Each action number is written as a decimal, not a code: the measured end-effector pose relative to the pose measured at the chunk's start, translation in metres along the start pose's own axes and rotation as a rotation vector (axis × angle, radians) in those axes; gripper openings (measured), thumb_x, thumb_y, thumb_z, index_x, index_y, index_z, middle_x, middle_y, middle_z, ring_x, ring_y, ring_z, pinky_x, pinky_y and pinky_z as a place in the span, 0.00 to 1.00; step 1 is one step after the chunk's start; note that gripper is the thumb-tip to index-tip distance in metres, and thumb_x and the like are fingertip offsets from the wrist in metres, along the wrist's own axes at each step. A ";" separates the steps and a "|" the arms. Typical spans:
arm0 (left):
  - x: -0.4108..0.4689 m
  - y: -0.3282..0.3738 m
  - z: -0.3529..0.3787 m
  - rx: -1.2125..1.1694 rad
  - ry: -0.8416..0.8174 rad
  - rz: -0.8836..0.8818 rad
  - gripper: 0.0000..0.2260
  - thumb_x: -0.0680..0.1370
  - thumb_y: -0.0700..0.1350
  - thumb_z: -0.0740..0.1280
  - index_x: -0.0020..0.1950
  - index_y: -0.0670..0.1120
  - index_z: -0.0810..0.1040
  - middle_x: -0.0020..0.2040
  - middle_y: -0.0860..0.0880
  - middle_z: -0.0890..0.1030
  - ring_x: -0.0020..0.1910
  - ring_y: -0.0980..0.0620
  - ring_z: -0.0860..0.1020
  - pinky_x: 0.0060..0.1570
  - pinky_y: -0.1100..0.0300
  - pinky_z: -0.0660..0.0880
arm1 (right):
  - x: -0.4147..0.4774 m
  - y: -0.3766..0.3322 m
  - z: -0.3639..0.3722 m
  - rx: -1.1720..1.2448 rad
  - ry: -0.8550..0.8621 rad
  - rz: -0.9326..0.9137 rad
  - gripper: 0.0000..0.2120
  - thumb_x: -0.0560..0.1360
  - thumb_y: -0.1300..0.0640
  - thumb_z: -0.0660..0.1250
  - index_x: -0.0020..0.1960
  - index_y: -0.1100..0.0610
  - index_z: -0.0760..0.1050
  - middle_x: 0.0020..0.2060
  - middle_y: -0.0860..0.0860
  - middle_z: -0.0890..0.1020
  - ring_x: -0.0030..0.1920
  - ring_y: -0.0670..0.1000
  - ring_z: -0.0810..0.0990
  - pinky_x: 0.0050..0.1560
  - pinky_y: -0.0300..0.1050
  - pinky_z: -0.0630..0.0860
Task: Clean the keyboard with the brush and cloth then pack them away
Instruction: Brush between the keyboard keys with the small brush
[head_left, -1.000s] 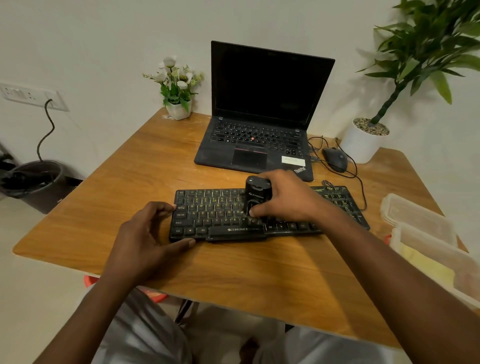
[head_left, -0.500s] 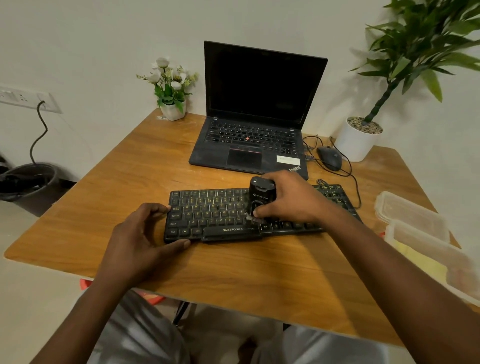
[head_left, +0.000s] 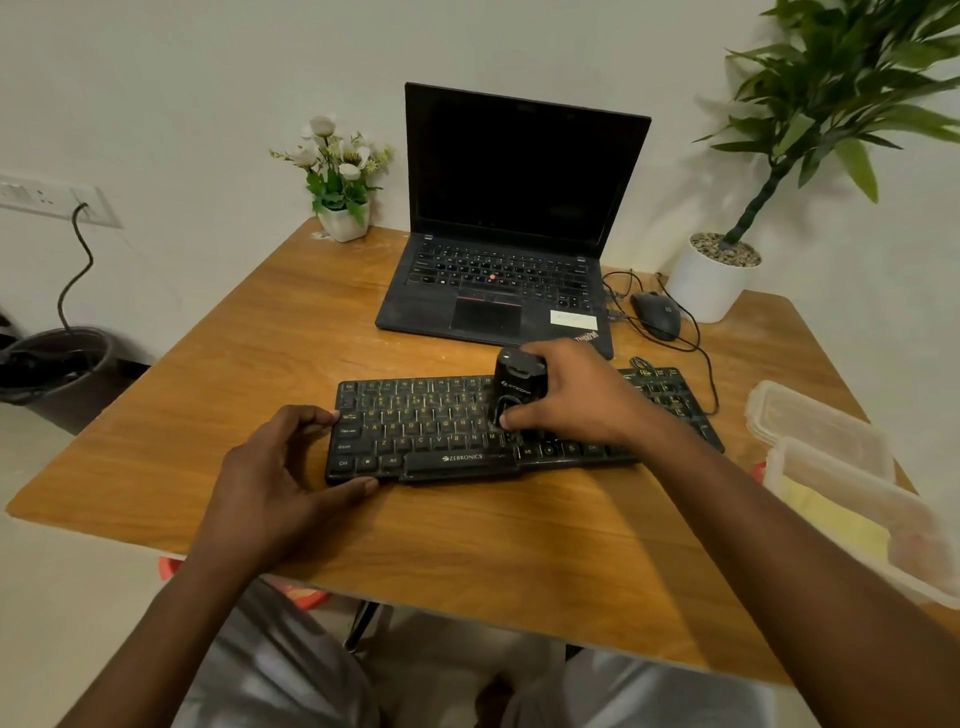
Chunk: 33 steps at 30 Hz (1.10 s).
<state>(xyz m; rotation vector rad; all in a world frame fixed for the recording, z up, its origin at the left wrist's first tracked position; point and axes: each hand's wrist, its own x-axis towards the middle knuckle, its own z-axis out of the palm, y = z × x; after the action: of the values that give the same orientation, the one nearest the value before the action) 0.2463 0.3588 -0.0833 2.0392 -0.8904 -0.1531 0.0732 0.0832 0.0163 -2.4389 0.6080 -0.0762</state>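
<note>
The right grip (head_left: 576, 400) holds the black brush (head_left: 517, 387) upright on the keyboard's (head_left: 426, 421) middle keys, the left grip (head_left: 280, 478) clasps its left end, a laptop (head_left: 498, 291) stands just behind, and the yellow cloth (head_left: 826, 519) lies in a clear box (head_left: 883, 525) at the worktop's (head_left: 467, 540) right edge.

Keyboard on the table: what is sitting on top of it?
A black brush stands on the keyboard, gripped by the right hand; the left hand holds its left end. What lies beneath brush and hand is covered.
</note>
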 end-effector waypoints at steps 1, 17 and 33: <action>0.000 0.000 0.000 -0.002 -0.001 0.000 0.36 0.58 0.61 0.83 0.63 0.59 0.75 0.62 0.57 0.81 0.61 0.56 0.79 0.58 0.54 0.79 | -0.002 0.004 -0.003 0.003 -0.014 0.011 0.19 0.70 0.54 0.83 0.58 0.50 0.80 0.47 0.46 0.86 0.47 0.44 0.85 0.51 0.49 0.85; 0.000 0.002 0.001 -0.001 0.002 -0.006 0.35 0.60 0.58 0.84 0.62 0.58 0.75 0.59 0.58 0.81 0.59 0.58 0.79 0.57 0.55 0.78 | -0.018 0.005 0.001 -0.009 -0.019 -0.005 0.21 0.69 0.52 0.83 0.59 0.51 0.81 0.48 0.45 0.86 0.48 0.44 0.84 0.50 0.49 0.84; -0.001 0.001 0.000 -0.027 -0.007 0.002 0.35 0.59 0.59 0.84 0.63 0.58 0.75 0.61 0.57 0.81 0.61 0.57 0.79 0.59 0.53 0.79 | -0.036 0.004 0.002 -0.050 -0.012 -0.016 0.20 0.70 0.53 0.82 0.59 0.50 0.81 0.48 0.43 0.85 0.47 0.42 0.83 0.48 0.46 0.82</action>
<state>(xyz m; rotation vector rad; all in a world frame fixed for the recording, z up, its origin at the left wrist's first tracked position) 0.2453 0.3588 -0.0829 2.0142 -0.8903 -0.1699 0.0404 0.0975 0.0153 -2.4910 0.5914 -0.0531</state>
